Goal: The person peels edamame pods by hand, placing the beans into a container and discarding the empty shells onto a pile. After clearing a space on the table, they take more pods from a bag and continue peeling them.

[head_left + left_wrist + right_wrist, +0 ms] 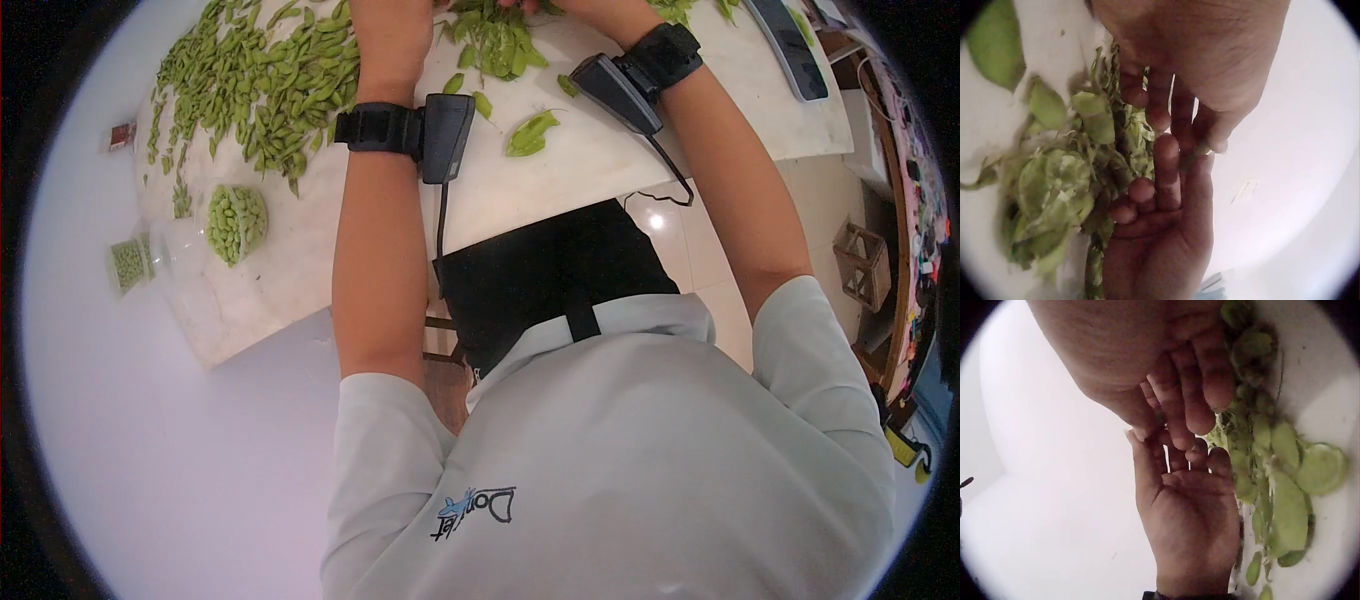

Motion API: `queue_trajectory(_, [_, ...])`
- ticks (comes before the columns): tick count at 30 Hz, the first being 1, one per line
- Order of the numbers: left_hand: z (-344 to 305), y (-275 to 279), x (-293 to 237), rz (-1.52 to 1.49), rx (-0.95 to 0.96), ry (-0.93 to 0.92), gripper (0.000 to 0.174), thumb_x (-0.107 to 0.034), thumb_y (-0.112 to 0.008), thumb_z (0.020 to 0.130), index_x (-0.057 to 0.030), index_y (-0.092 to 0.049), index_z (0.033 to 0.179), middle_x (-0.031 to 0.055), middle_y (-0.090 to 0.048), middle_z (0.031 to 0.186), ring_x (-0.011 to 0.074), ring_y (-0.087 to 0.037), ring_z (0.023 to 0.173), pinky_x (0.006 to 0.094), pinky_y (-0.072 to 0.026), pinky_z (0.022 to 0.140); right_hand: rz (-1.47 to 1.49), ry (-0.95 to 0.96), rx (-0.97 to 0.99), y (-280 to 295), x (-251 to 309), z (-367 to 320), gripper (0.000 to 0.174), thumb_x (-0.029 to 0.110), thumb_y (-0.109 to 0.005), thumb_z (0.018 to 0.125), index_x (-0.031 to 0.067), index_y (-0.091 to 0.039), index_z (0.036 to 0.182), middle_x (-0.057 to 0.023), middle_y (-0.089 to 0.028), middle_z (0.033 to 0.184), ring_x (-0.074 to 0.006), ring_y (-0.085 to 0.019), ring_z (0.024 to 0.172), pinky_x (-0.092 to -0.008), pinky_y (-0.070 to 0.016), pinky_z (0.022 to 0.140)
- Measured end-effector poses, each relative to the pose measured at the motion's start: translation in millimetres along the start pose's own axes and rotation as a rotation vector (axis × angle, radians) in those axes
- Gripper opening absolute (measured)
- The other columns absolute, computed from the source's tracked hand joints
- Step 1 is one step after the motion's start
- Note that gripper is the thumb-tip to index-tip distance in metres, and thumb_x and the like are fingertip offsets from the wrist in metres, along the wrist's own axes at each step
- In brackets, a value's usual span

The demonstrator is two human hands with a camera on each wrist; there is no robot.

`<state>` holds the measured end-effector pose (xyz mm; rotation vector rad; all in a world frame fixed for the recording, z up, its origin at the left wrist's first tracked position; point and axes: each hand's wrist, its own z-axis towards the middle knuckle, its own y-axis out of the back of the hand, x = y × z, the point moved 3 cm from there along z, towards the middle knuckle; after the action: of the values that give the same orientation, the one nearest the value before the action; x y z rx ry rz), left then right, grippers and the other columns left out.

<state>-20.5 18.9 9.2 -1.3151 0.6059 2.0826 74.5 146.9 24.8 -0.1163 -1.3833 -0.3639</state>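
In the left wrist view my left hand (1204,56) comes from above and my right hand (1160,244) from below, their fingertips meeting. A small green pod (1192,159) is pinched between thumb and finger of each hand. The right wrist view has my right hand (1147,356) on top and my left hand (1191,519) beneath, the pod mostly hidden by fingers. Flattened green pods (1288,509) lie on the table beside them. At the head view's top edge, my left hand (393,40) and right hand (608,14) are partly cut off.
Many green pods (300,90) spread over the white table (300,240) at the left. A clear bag of shelled beans (237,224) stands near them, with another bag (130,264) further left. A phone (788,50) lies at the upper right, a loose pod (531,134) between the forearms.
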Motion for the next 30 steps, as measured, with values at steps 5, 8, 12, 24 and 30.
queue_trajectory(5, [0, 2, 1, 0.169, -0.038, 0.035, 0.030, -0.030, -0.059, 0.095, -0.0041, -0.063, 0.081, -0.0008, -0.056, 0.067, 0.0072, -0.047, 0.059, 0.0237, -0.0376, 0.056, -0.082, 0.021, -0.047, 3, 1, 0, 0.022, 0.019, -0.065, 0.089, -0.0031, -0.067, 0.091, -0.0057, -0.069, 0.071, -0.0062, -0.058, 0.051, -0.0210, -0.0457, 0.047])
queue_trajectory(8, [-1, 3, 2, 0.211, -0.046, 0.052, 0.030, -0.029, -0.058, 0.095, -0.0032, -0.063, 0.082, -0.0007, -0.055, 0.067, 0.0071, -0.046, 0.058, 0.0238, -0.0375, 0.055, -0.069, 0.048, -0.062, 1, 1, -1, 0.021, 0.018, -0.065, 0.089, -0.0031, -0.068, 0.091, -0.0055, -0.069, 0.070, -0.0064, -0.057, 0.051, -0.0212, -0.0451, 0.046])
queue_trajectory(12, [1, 1, 4, 0.152, -0.029, 0.022, 0.029, -0.028, -0.057, 0.096, -0.0030, -0.063, 0.083, -0.0006, -0.055, 0.067, 0.0068, -0.046, 0.058, 0.0241, -0.0376, 0.055, -0.062, 0.047, -0.078, 0, 7, -5, 0.020, 0.018, -0.064, 0.090, -0.0024, -0.068, 0.088, -0.0049, -0.068, 0.068, -0.0066, -0.057, 0.051, -0.0211, -0.0451, 0.046])
queue_trajectory(24, [1, 0, 0, 0.161, 0.012, -0.008, 0.025, -0.025, -0.057, 0.096, -0.0029, -0.062, 0.085, -0.0019, -0.054, 0.068, 0.0058, -0.044, 0.059, 0.0237, -0.0370, 0.056, -0.052, -0.011, -0.037, 2, -3, 0, 0.024, 0.017, -0.056, 0.094, 0.0008, -0.064, 0.077, -0.0047, -0.065, 0.064, -0.0064, -0.056, 0.049, -0.0211, -0.0445, 0.045])
queue_trajectory(30, [0, -2, -1, 0.111, -0.030, 0.007, 0.015, -0.018, -0.063, 0.092, -0.0031, -0.064, 0.091, -0.0018, -0.057, 0.072, 0.0062, -0.049, 0.063, 0.0225, -0.0405, 0.059, -0.080, 0.026, -0.053, 3, -1, 0, 0.028, 0.017, -0.053, 0.095, 0.0027, -0.056, 0.072, -0.0034, -0.059, 0.057, -0.0065, -0.050, 0.044, -0.0221, -0.0398, 0.042])
